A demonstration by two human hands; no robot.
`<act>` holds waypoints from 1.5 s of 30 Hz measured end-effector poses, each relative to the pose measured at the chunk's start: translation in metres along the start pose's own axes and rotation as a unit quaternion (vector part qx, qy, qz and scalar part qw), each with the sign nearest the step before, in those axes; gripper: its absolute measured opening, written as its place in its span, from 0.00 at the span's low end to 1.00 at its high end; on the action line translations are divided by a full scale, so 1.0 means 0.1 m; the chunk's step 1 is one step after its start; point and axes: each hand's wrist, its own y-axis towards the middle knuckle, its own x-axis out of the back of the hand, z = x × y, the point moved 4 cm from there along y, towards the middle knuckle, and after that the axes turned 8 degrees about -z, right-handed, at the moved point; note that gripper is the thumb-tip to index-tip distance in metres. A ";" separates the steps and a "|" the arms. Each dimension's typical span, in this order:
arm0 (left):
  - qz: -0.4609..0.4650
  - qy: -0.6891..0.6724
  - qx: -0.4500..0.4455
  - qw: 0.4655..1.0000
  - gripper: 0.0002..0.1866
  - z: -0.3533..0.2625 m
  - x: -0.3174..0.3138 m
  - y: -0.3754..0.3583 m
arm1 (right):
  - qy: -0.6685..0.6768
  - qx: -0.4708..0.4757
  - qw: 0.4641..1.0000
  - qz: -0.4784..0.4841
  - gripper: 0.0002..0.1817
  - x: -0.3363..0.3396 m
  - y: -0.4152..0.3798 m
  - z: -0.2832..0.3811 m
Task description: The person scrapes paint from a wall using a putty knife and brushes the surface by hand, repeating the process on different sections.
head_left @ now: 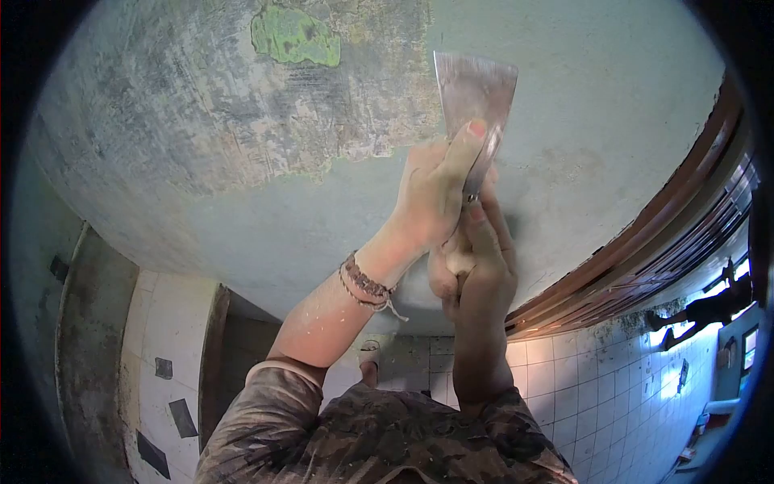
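Observation:
Both my hands are closed around a wide-bladed scraper (477, 85), held up in front of the wall (355, 214). My left hand (435, 181) grips it where the blade narrows, its thumb lying along the metal. Lower down, my right hand (480, 258) wraps the handle, most of which is hidden by the fingers. The flared blade edge points upward and overlaps pale green paint. Left of the blade, a large patch of wall (306, 113) shows rough grey and whitish, bordered by a ragged paint edge. A bright green patch (296, 36) stands out inside it.
A brown wooden frame with bars (645, 234) curves along the right side. White tiles (564, 379) cover the floor below. At the far right a dark figure (709, 306) shows against bright light. A ledge (93, 315) runs at the left.

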 end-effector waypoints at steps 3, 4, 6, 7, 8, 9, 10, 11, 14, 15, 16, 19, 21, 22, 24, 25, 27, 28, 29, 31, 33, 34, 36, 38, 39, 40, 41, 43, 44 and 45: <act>-0.059 0.021 0.020 0.998 0.29 0.58 0.02 -0.29 | 0.000 -0.014 0.999 0.041 0.29 0.37 -0.22 -0.40; -0.059 0.020 0.013 0.998 0.29 0.60 0.00 -0.29 | 0.000 -0.007 0.999 0.046 0.29 0.36 -0.22 -0.37; -0.067 -0.009 0.093 0.993 0.28 0.68 -0.02 -0.31 | 0.001 -0.047 0.999 0.024 0.29 0.33 -0.27 -0.33; -0.075 -0.014 0.012 0.997 0.27 0.52 -0.03 -0.18 | 0.002 -0.049 0.999 0.022 0.29 0.28 -0.26 -0.25; -0.080 -0.017 -0.068 0.994 0.27 0.32 -0.03 0.03 | 0.016 -0.043 0.998 0.035 0.29 0.18 -0.20 -0.13; -0.060 -0.019 -0.051 0.997 0.27 0.01 -0.03 0.17 | 0.030 -0.038 0.998 0.045 0.29 0.07 -0.12 0.02; -0.038 -0.021 -0.039 0.998 0.26 -0.24 -0.04 0.25 | 0.044 -0.029 0.997 0.056 0.29 -0.04 -0.01 0.16; -0.035 -0.020 -0.040 0.998 0.26 -0.25 -0.05 0.25 | 0.057 -0.018 0.996 0.071 0.29 -0.14 0.09 0.29; -0.093 0.200 -0.375 0.900 0.27 0.01 -0.04 0.23 | 0.053 -0.019 0.996 0.074 0.28 -0.08 0.01 0.21; -0.088 0.062 -0.159 0.981 0.27 0.23 -0.03 0.09 | 0.039 -0.032 0.997 0.055 0.27 0.06 -0.10 0.06; -0.073 -0.082 0.069 0.992 0.28 0.45 -0.08 -0.13 | 0.027 -0.045 0.998 0.036 0.26 0.20 -0.19 -0.09; -0.085 -0.050 0.017 0.995 0.27 0.45 -0.11 -0.11 | 0.006 -0.060 0.998 0.003 0.24 0.26 -0.19 -0.16; -0.093 0.084 -0.244 0.962 0.26 0.05 -0.09 0.34 | 0.017 -0.017 0.999 0.046 0.24 -0.02 -0.03 0.18; -0.093 0.189 -0.315 0.926 0.26 -0.34 -0.12 0.41 | 0.022 0.004 0.997 0.068 0.24 -0.18 0.06 0.38; -0.067 0.061 -0.199 0.976 0.25 -0.62 -0.14 0.35 | 0.033 0.055 0.991 0.117 0.25 -0.39 0.16 0.64; -0.039 -0.068 -0.076 0.994 0.25 -0.61 -0.15 0.35 | 0.033 0.056 0.991 0.120 0.25 -0.36 0.10 0.60; -0.087 0.124 -0.212 0.966 0.26 -0.03 -0.08 0.31 | 0.010 0.022 0.998 0.065 0.25 -0.11 -0.11 0.29; -0.127 0.302 -0.344 0.880 0.26 0.21 -0.10 0.19 | -0.001 0.007 0.999 0.038 0.25 0.04 -0.21 0.10; -0.129 0.301 -0.349 0.878 0.26 0.24 -0.14 0.02 | -0.012 -0.008 1.000 0.012 0.25 0.17 -0.27 -0.07; -0.078 -0.034 -0.006 0.996 0.25 0.45 -0.14 -0.09 | -0.021 -0.013 1.000 -0.007 0.25 0.26 -0.09 -0.18; -0.076 0.015 -0.137 0.988 0.25 0.08 -0.11 0.23 | -0.357 0.375 0.855 0.027 0.24 0.14 0.07 0.08; -0.071 0.062 -0.264 0.960 0.24 -0.19 -0.11 0.32 | -0.357 0.372 0.856 0.027 0.24 0.00 0.09 0.22; -0.060 -0.012 -0.154 0.986 0.25 -0.63 -0.17 0.30 | -0.127 0.155 0.979 0.038 0.21 -0.37 0.06 0.67; -0.063 -0.042 -0.063 0.995 0.25 -0.51 -0.17 0.36 | -0.007 0.025 0.999 0.034 0.21 -0.37 0.05 0.64; -0.102 0.048 -0.216 0.970 0.25 -0.18 -0.14 0.37 | -0.010 0.040 0.998 0.039 0.23 -0.19 0.01 0.44; -0.139 0.136 -0.361 0.912 0.25 0.07 -0.16 0.24 | -0.014 0.053 0.998 0.043 0.24 -0.03 -0.05 0.26; -0.095 0.070 -0.176 0.977 0.25 0.26 -0.16 0.07 | -0.015 0.058 0.997 0.048 0.24 0.06 -0.12 0.19; -0.044 0.006 0.009 0.999 0.25 0.37 -0.19 0.07 | -0.016 -0.053 0.998 0.012 0.26 0.11 -0.18 0.06; -0.085 0.024 -0.156 0.984 0.25 0.19 -0.21 0.20 | -0.012 -0.053 0.998 0.009 0.26 0.10 -0.14 0.08; -0.122 0.040 -0.310 0.942 0.25 0.04 -0.22 0.27 | -0.014 -0.032 0.999 0.011 0.25 -0.02 -0.10 0.24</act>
